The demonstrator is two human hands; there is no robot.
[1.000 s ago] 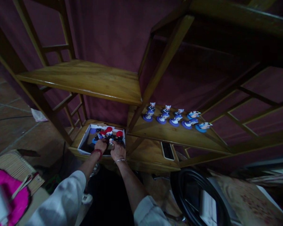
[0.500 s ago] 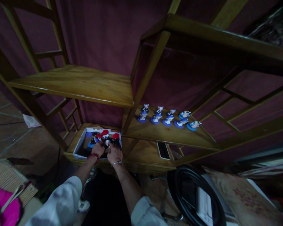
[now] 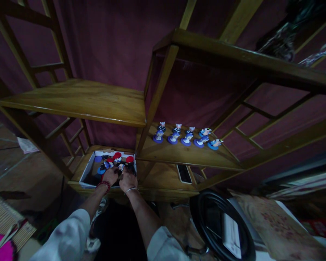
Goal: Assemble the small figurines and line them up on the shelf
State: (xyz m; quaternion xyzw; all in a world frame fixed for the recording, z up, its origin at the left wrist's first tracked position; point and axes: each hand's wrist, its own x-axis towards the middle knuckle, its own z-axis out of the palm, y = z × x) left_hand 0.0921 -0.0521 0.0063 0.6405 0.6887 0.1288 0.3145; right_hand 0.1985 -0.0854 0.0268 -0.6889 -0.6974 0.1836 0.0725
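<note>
Little change: both hands (image 3: 110, 175) (image 3: 128, 180) still in box (image 3: 87, 168)

"Where does your camera sit?"
"On my head, facing forward and down over my hands (image 3: 110, 176) to the shelves (image 3: 78, 99)."
"How near?"
"Near; my sleeves (image 3: 66, 233) cross its bottom edge."

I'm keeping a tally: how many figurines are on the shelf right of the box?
9: front row, left to right, four purple-based figurines, one blue figurine; back row, three dark-clothed figurines, another blue figurine. Others may be hidden behind.
</note>
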